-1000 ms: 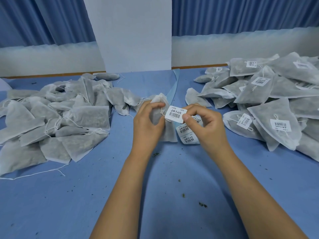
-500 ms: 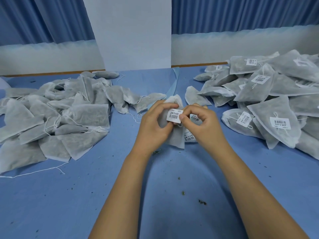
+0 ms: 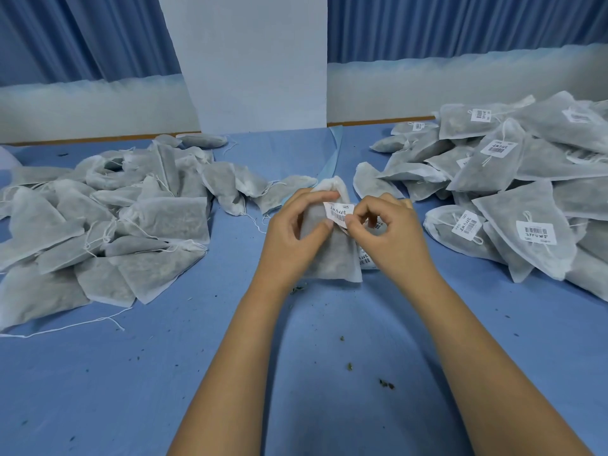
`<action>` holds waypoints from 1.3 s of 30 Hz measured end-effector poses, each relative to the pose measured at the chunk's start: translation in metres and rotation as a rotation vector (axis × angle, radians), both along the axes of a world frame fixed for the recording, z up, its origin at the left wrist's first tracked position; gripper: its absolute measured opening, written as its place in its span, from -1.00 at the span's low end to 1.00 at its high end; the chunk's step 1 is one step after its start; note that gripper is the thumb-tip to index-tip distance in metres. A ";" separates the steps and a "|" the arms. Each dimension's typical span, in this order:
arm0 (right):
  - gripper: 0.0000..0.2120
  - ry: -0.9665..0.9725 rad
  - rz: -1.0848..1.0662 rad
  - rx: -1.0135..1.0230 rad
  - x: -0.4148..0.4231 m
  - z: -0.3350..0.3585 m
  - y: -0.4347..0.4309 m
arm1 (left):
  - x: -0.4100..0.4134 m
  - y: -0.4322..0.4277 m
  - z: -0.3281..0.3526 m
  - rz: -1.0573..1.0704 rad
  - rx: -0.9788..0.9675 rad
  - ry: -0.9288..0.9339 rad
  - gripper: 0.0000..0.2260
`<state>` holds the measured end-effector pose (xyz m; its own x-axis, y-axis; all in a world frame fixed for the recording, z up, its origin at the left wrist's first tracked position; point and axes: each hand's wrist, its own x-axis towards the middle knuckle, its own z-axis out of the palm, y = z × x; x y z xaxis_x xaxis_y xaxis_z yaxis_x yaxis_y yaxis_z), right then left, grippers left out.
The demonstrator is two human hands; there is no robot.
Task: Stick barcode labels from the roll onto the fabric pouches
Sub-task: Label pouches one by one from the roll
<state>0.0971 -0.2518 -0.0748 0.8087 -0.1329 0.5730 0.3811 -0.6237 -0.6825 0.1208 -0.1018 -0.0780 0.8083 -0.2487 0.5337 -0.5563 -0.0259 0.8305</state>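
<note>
My left hand [image 3: 292, 228] grips a grey fabric pouch [image 3: 332, 258] upright at the table's middle, fingers curled over its top edge. A white barcode label [image 3: 339, 212] lies against the pouch's upper part. My right hand [image 3: 386, 235] pinches the label's right edge between thumb and forefinger. Under my right hand the label roll [image 3: 367, 258] peeks out, mostly hidden.
A heap of unlabelled pouches [image 3: 108, 218] with loose drawstrings covers the left of the blue table [image 3: 164, 373]. A heap of labelled pouches [image 3: 513, 192] fills the right. Crumbs dot the cloth near me. A white pillar [image 3: 250, 60] and blue curtains stand behind.
The label went from being held free in the air beside the pouch to lying against the pouch's upper part. Both hands closed together and dropped slightly toward the table.
</note>
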 end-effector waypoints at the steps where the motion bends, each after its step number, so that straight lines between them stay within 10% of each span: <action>1: -0.77 -0.019 -0.008 -0.024 0.000 0.000 0.000 | 0.000 0.000 0.001 0.008 -0.020 0.009 -0.77; 23: -0.84 -0.106 0.109 -0.066 -0.008 0.004 0.007 | 0.003 -0.005 0.000 0.082 -0.010 0.070 -0.75; 39: -0.81 0.203 0.225 0.327 -0.006 0.003 0.012 | 0.004 -0.005 -0.001 0.085 -0.099 0.104 -0.80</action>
<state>0.0914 -0.2399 -0.0715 0.9301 -0.0888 0.3564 0.3202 -0.2795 -0.9052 0.1251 -0.1065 -0.0792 0.8762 -0.1271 0.4650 -0.4669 0.0156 0.8842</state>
